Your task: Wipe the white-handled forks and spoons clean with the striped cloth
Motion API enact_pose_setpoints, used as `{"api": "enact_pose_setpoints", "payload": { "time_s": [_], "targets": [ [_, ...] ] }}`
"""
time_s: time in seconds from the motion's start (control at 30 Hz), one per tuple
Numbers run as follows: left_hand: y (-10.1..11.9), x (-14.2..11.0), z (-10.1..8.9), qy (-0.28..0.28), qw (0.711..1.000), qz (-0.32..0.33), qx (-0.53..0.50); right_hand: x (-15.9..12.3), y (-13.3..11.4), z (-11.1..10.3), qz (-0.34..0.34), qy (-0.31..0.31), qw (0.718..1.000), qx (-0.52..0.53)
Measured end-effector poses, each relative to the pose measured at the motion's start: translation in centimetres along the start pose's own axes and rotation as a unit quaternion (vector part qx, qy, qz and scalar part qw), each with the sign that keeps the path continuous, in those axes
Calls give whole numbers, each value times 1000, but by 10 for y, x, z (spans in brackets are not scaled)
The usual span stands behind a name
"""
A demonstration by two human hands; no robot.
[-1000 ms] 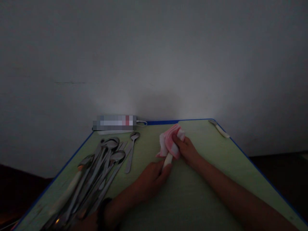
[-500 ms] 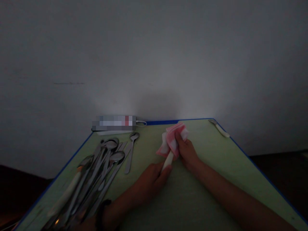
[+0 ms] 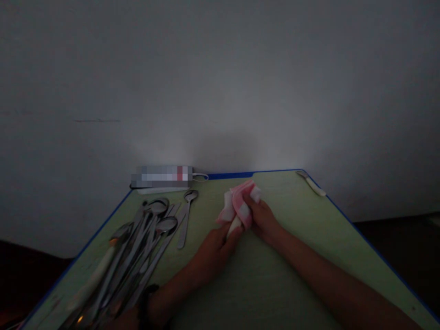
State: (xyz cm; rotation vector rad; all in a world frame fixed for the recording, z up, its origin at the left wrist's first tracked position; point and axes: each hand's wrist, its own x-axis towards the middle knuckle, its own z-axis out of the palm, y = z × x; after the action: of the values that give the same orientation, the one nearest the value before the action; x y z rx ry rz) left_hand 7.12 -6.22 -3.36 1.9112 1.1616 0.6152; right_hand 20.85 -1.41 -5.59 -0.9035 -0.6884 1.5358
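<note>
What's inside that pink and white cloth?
A pale handle, held in the left hand, runs into the cloth, which the right hand grips. The cloth covers the handle's far end, so what the handle belongs to can't be seen.

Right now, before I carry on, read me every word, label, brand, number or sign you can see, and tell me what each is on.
No text can be read.
Pale oblong object with a red patch, back left: pixelated, any print unreadable.
Pink-and-white cloth: no lettering visible.
Silver metal spoons and other cutlery, left: too dim and small to tell.
</note>
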Motion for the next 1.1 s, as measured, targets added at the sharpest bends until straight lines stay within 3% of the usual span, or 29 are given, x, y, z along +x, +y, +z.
{"api": "enact_pose_setpoints", "payload": {
  "time_s": [0.1, 0.27, 0.43, 0.57, 0.7, 0.77, 0.9, 1.0, 1.1],
  "targets": [
    [-2, -3, -1, -27, 999, -12, -27, 3, 2, -4, -34, 20, 999, -11],
    [-3, -8, -4, -99, 989, 26, -109, 0, 4, -5, -46, 49, 997, -30],
    [-3, -4, -4, -106, 990, -9, -88, -3, 0, -1, -39, 69, 997, 16],
    [-5, 0, 1, -57, 993, -44, -97, -9, 0, 4, -47, 71, 996, 33],
    [-2, 0, 3, -14, 993, -85, -83, -16, 5, 9, -33, -8, 999, 7],
    [0, 0, 1, 8, 996, -75, -46, -16, 6, 8, -38, -31, 999, -12],
    [-3, 0, -5, 79, 996, -40, -18, -8, 6, -2, -63, -17, 997, -44],
    [-11, 1, -7, 144, 986, -21, -83, -2, 0, -13, -68, -56, 988, -127],
    [-16, 3, -7, 159, 971, -22, -175, -2, -13, -19, -65, -165, 942, -283]
  ]
}}
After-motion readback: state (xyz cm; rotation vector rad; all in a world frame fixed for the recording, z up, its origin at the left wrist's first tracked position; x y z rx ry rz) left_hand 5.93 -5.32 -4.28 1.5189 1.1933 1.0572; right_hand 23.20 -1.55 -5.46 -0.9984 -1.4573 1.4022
